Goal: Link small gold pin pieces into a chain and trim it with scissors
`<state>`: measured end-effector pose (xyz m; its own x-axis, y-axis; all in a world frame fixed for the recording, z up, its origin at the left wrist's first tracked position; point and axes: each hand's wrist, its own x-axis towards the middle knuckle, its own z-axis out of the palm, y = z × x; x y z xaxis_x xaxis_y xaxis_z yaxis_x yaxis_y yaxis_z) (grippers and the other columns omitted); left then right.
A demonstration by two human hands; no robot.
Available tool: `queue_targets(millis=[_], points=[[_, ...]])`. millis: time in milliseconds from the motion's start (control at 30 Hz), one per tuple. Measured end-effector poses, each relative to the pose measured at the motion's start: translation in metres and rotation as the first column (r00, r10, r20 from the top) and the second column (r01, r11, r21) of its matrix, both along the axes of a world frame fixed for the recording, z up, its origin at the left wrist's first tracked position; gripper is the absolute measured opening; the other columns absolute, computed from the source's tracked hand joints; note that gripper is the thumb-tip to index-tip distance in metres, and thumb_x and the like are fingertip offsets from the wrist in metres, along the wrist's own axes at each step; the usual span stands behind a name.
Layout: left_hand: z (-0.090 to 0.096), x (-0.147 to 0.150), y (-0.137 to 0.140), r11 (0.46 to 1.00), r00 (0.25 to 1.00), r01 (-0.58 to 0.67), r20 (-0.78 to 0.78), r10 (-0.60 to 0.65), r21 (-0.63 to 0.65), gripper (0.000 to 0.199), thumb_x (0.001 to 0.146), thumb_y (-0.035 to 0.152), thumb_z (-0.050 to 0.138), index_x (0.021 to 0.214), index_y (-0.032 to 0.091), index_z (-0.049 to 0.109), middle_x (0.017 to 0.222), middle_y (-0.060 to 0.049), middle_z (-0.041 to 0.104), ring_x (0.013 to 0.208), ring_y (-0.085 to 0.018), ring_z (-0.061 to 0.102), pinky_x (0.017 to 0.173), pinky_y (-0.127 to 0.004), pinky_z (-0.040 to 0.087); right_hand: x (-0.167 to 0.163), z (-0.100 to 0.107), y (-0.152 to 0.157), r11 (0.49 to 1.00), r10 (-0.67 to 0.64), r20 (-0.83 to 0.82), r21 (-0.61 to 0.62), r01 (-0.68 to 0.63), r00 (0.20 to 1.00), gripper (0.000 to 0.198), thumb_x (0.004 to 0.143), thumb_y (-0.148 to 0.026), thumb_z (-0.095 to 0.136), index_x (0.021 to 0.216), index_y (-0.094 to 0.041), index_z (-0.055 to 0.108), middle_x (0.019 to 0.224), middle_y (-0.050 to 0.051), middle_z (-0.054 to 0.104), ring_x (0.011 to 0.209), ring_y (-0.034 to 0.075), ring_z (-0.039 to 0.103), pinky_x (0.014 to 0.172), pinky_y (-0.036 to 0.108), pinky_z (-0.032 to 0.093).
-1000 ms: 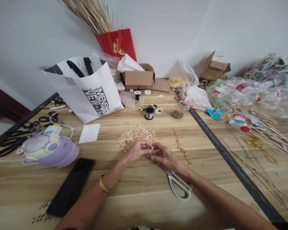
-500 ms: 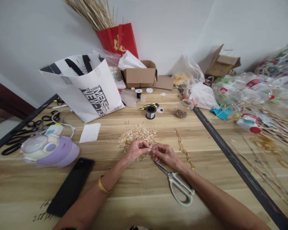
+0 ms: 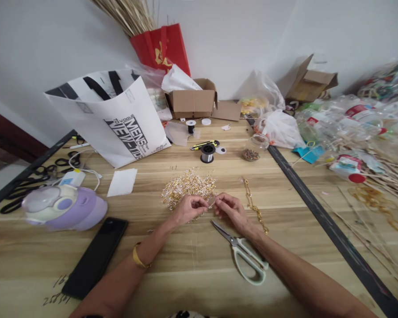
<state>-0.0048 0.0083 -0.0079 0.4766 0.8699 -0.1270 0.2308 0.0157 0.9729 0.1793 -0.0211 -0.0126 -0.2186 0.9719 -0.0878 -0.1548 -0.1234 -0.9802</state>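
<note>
Wooden table below, left hand and right hand pinch a tiny shiny piece.

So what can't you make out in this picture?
Head view: what the left hand and right hand have between their fingertips, too small.
Head view: the inside bottom of the white shopping bag, hidden by its front.
Head view: the dried stalks' far ends, cut off by the top edge.

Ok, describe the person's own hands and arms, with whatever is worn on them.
The left hand and right hand are ungloved, and both forearms are bare. A gold-coloured bracelet circles the left wrist; none shows on the right.
</note>
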Motion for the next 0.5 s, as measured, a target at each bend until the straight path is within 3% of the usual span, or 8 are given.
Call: queue_targets(millis=[300,500], points=[[-0.0041,-0.0006,0.0001,0.993,0.995,0.039,0.098,-0.028,-0.110,0.020,0.070,0.027,0.067,0.081,0.012,0.063,0.071,-0.005,0.067,0.064,-0.012,0.060,0.061,-0.022,0.044,0.0003,-0.0019,-0.0001,0.999,0.000,-0.014,0.034,0.000,1.000,0.031,0.078,-0.048,0.061,0.075,-0.018,0.054,0.060,-0.002,0.054,0.051,0.009,0.048,0.047,0.020,0.039],[-0.0036,0.0003,-0.0024,0.997,0.998,0.065,0.004,-0.065,-0.044,0.024,0.072,0.034,0.065,0.080,0.011,0.065,0.060,0.000,0.059,0.052,-0.008,0.051,0.051,-0.019,0.037,0.0013,-0.0035,0.0006,0.998,0.020,0.003,0.067,-0.020,1.000,0.030,0.081,-0.046,0.059,0.077,-0.017,0.053,0.062,-0.002,0.054,0.053,0.009,0.048,0.049,0.020,0.040]])
